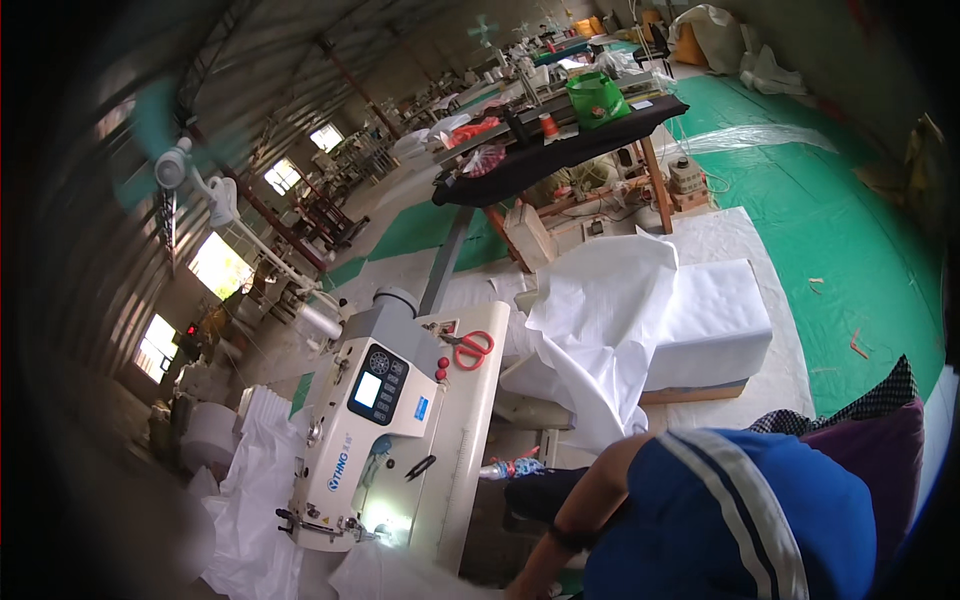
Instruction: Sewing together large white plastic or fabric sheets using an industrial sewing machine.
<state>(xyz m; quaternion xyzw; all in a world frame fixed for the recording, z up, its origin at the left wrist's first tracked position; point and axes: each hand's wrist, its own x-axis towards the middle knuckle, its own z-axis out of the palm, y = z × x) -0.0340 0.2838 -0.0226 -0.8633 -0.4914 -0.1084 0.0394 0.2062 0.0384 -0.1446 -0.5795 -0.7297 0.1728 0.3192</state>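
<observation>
A white and grey sewing machine (pixel 350 430) stands on a pale table (pixel 470 430), its lit screen facing up and a lamp glowing by the needle. White fabric (pixel 400 575) lies under the needle end and runs off the lower edge. My right forearm (pixel 560 545), with a dark band at the wrist, reaches down from a blue sleeve toward this fabric; the hand itself is cut off by the lower edge. My left hand is out of view. Red-handled scissors (pixel 473 350) and small dark thread snips (pixel 421 467) lie on the table.
More white fabric hangs left of the machine (pixel 255 490). White sheets (pixel 610 330) drape beside a stack of white cloth (pixel 710 320) on the right. Beyond is a dark-covered table (pixel 560 150) with a green bag (pixel 597 100). Green sheeting (pixel 830 260) covers the floor.
</observation>
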